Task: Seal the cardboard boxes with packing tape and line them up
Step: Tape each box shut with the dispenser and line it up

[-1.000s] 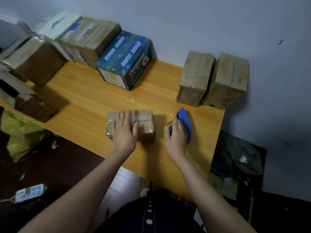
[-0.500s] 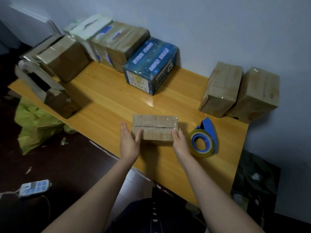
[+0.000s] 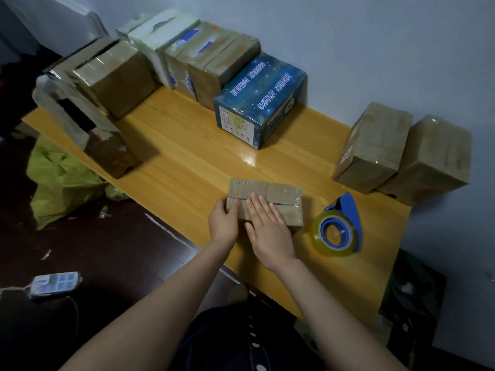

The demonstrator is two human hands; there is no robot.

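Head view. Grips the box (image 3: 281, 195) at its left end with the left hand (image 3: 223, 223): thumb on the top edge, other fingers curled round the end and mostly hidden. Presses flat on the box top with the right hand (image 3: 267, 228), fingers straight, close together, holding nothing. Lies flat near the front edge of the table (image 3: 187, 162), with clear tape glinting over the top seam and no print to read. Just right of the box and apart from it: tape (image 3: 336, 232), a yellowish roll on a blue dispenser, untouched. Beyond the box, toward the wall: blue box (image 3: 262, 103), starry pattern, white Chinese characters along the top, upside down from here and too blurred to read; white label on the near face, print too small. Behind and right of the box: brown pair (image 3: 371, 145), side by side, touching, glossy with tape. Behind and left of the box, past the blue one: row (image 3: 214, 62) of taped cartons against the wall, one torn blue label unreadable. Far left of the box: open carton (image 3: 88, 135). Left of the box, down on the floor: green bag (image 3: 61, 180) and a lit device (image 3: 55, 282) on a cable.
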